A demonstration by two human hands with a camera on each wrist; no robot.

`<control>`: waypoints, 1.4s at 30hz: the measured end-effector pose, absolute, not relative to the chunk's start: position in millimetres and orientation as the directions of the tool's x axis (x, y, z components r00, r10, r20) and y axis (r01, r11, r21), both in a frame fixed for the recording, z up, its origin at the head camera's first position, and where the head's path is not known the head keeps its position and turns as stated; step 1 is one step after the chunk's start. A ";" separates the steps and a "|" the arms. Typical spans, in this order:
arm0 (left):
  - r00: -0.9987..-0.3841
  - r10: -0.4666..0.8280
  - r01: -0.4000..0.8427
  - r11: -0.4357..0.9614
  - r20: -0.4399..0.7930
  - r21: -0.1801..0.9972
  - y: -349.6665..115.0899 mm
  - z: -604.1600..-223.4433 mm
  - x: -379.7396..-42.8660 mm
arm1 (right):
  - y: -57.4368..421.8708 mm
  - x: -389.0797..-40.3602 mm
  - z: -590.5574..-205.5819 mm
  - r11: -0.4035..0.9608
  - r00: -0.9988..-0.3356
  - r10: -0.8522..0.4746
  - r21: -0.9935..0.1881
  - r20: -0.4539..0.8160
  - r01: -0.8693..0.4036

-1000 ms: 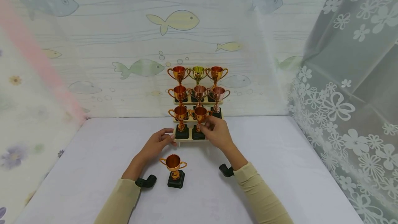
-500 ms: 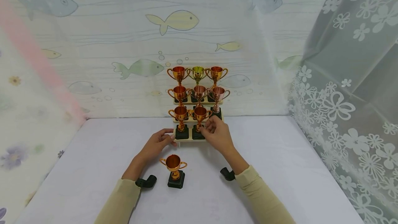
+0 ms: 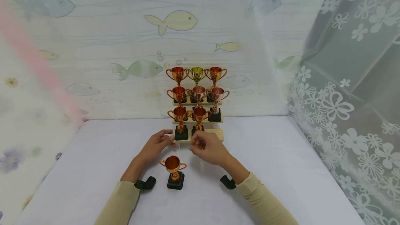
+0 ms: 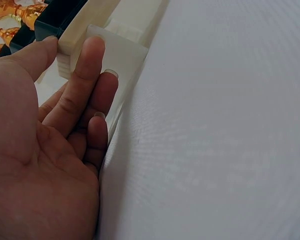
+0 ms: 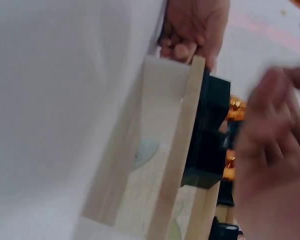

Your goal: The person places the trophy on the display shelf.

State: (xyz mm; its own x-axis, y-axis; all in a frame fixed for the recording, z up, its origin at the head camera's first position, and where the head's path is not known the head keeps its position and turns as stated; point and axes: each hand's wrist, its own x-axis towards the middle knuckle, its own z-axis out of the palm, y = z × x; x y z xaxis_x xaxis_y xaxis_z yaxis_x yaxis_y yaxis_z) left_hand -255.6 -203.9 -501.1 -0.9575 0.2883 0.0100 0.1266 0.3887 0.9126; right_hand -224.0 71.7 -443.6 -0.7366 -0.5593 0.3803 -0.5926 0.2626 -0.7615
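Note:
Small trophy cups on black bases stand in rows on a stepped wooden stand (image 3: 215,134). On its bottom shelf are two copper-orange trophies, one at the left (image 3: 180,115) and one in the middle (image 3: 199,114). At that shelf's left end, my left hand (image 3: 157,145) holds the stand, thumb by the front edge and fingers against the end. My right hand (image 3: 208,147) hovers before the shelf, fingers loosely bent and holding nothing; it partly hides the middle trophy's base and is blurred in the right wrist view. Nearer me, another copper-orange trophy (image 3: 173,164) stands upright on the table.
The upper shelves carry several more trophies, among them a yellow-gold cup (image 3: 197,74) and a pinkish one (image 3: 217,94). Behind the stand hangs a fish-print curtain (image 3: 131,37). A white cloth covers the table (image 3: 265,155). Lace curtain (image 3: 337,107) borders the right side.
My right hand has let go of the middle trophy on the bottom shelf and moved left and slightly toward me. The left hand stays at the stand's end.

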 end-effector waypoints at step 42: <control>-0.957 0.288 0.157 0.413 0.035 0.897 -203.3 -504.2 -257.4 | 57.5 -205.8 -443.0 0.245 -0.577 -0.784 -0.740 0.228 -0.626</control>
